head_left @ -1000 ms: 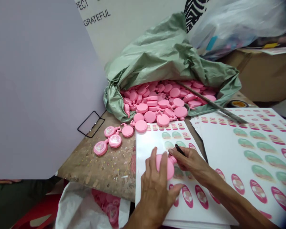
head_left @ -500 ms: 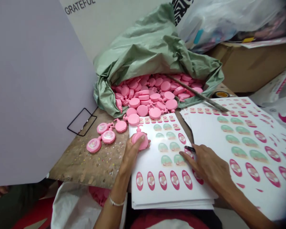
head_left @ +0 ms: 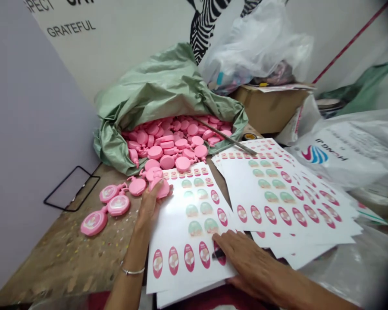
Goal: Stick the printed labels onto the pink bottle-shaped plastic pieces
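Across a worn, paint-flecked tabletop (head_left: 93,262) in the head view, both bare hands work at a stack of sticker sheets (head_left: 177,288). The left hand (head_left: 148,201), a thin bangle (head_left: 132,272) at its wrist, pinches a round pink plastic case (head_left: 161,189) over the stack's upper left corner, thumb on the near face and fingertips showing past the far edge. The right hand (head_left: 242,256) lies low over the stack's right side, fingers close together; a slim black tool (head_left: 218,255) juts from under it across an oval sticker, held in the fingers, although the grip itself is hidden.

The top sheet carries green domed stickers (head_left: 206,209) and a bottom row of magenta ovals (head_left: 189,258). To the right, a second, fanned-out pile of sheets (head_left: 242,185) bears similar prints, with a narrow stick (head_left: 228,137) reaching from the sack onto its upper edge.

Beyond the stack, plain pink cases (head_left: 181,144) spill from the mouth of a crumpled green sack (head_left: 148,94). Left of the left hand, three labelled cases (head_left: 119,205) lie beside a black wire frame (head_left: 73,188). Farther back are a tape roll (head_left: 249,136), a cardboard box (head_left: 268,110) and a white bag lettered HONGJI (head_left: 336,150).
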